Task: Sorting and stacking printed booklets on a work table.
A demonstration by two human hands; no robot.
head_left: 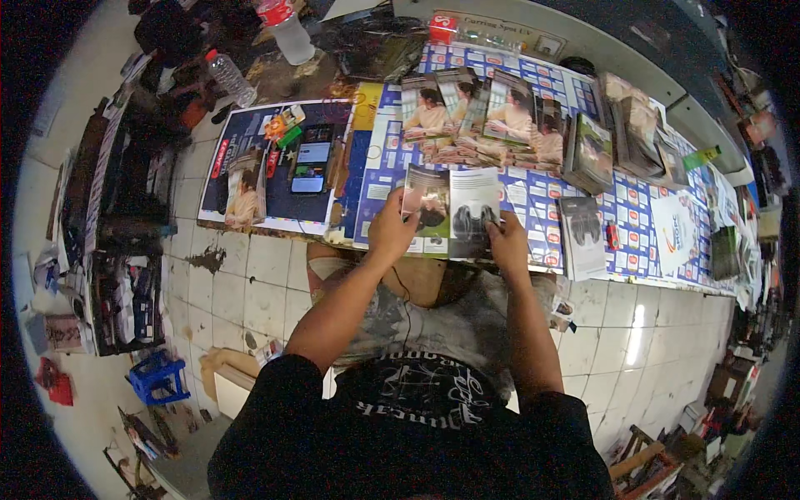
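Observation:
An unfolded leaflet (473, 187) lies at the table's near edge, its left half a photo of a person on green and its right half white with a dark picture. My left hand (390, 228) grips its left edge, while the fingers of my right hand (509, 243) pinch the lower right edge. Just beyond it, several piles of folded leaflets (508, 110) overlap, with a person's photo on their covers. A thick leaflet stack (588, 154) stands to their right. Nearer my right hand is a white-and-grey leaflet pile (583, 237).
Printed blue sheeting (537, 200) covers the table. On the left are a phone (312, 160), a narrow leaflet pile (246, 193) and a clear bottle (230, 77). More stacks (637, 129) stand far right, near a white printed sheet (676, 233). A blue stool (158, 377) is on the tiled floor.

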